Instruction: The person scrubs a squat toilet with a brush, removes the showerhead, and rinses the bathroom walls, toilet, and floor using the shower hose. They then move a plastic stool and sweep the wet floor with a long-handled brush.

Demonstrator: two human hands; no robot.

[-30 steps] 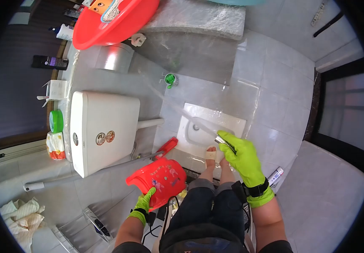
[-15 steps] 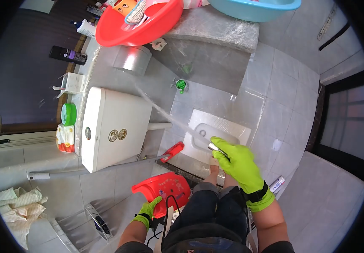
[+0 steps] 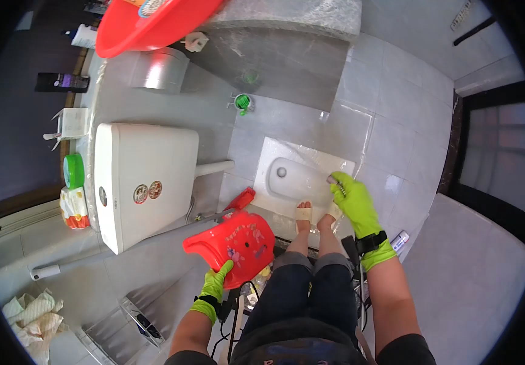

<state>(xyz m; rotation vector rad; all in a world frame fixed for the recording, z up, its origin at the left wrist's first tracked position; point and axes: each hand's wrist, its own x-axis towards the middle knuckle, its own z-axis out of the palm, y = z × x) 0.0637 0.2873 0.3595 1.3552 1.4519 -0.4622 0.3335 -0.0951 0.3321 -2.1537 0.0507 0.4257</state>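
My left hand point(image 3: 215, 283), in a yellow-green glove, grips the edge of a red plastic stool point(image 3: 238, 246) with printed figures. The stool hangs tilted at my left, beside my legs. My right hand point(image 3: 353, 201), gloved the same way, is closed around a small metal spray nozzle point(image 3: 333, 180) near the right edge of the white squat toilet point(image 3: 302, 179). No clear water jet shows from the nozzle. A red floor brush point(image 3: 240, 199) with a long grey handle leans between the stool and the white cistern point(image 3: 147, 185).
A red basin point(image 3: 159, 27) sits on the grey counter point(image 3: 287, 18). Bottles and a green tub point(image 3: 73, 171) line the ledge at left. A green brush in a holder point(image 3: 243, 103) is on the back wall. A spray can point(image 3: 400, 240) stands at right.
The water jet seen earlier no longer shows. My right hand has moved slightly right with the nozzle. My left hand still holds the stool, now a little higher. The view has shifted.
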